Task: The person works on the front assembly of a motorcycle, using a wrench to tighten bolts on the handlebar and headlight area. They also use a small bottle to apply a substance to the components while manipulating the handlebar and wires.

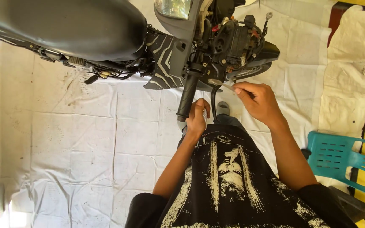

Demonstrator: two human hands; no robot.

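Nearest the lens, a black printed T-shirt (229, 177) is seen. Beyond it, the left hand (197, 116) is curled beside the black rubber handlebar grip (188, 95), touching its lower end; a firm hold cannot be confirmed. The right hand (256, 99) is closed, pinching a thin pale strip (222, 84) just below the scooter's exposed handlebar housing (233, 42). With so light a pinch, the strip could be dropped onto the white floor sheet (85, 139) or snagged on the exposed wiring.

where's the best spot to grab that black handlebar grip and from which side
Wrap the rubber handlebar grip around its middle, coming from its free lower end. It is a long round cylinder that slants down toward the person, its top joined to the crowded switch housing. The left hand already sits beside that free end.
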